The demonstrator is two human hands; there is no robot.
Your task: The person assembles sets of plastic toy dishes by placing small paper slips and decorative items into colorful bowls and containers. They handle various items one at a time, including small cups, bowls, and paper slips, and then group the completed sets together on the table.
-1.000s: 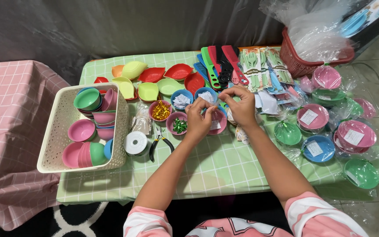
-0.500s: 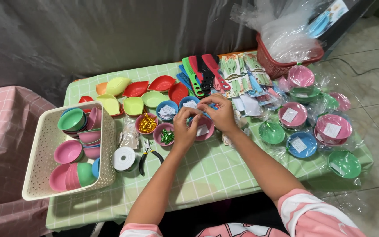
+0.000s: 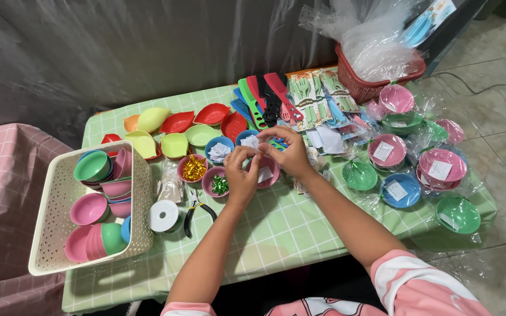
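Both hands work together above a pink bowl (image 3: 266, 174) near the middle of the counter (image 3: 276, 234). Left hand (image 3: 242, 175) and right hand (image 3: 291, 153) meet fingertip to fingertip; the fingers of both are closed in a pinch on a small white slip (image 3: 257, 153), held just over the bowl. A white slip also lies inside that bowl.

Done, judging by the layout: to the right, several bowls already sit wrapped in clear film with a white label inside, e.g. a wrapped pink bowl (image 3: 386, 150), a wrapped blue bowl (image 3: 400, 189) and a wrapped green bowl (image 3: 458, 213). Left to do, by the same judgement: a white basket (image 3: 51, 234) at the left holds stacked bare bowls in pink, green and blue, none wrapped. Supplies stand ready: a blue bowl of white slips (image 3: 219, 150), a bowl of gold trim (image 3: 192, 168), a bowl of green trim (image 3: 218, 184), a spool of white ribbon (image 3: 164, 216) and pliers (image 3: 197, 209).

Hard to make out: whether the slip is being folded, peeled or placed; the fingers cover most of it. The contents of the red basket (image 3: 370, 85) are masked by crumpled clear film. The counter's near edge and the person's torso are cut off.
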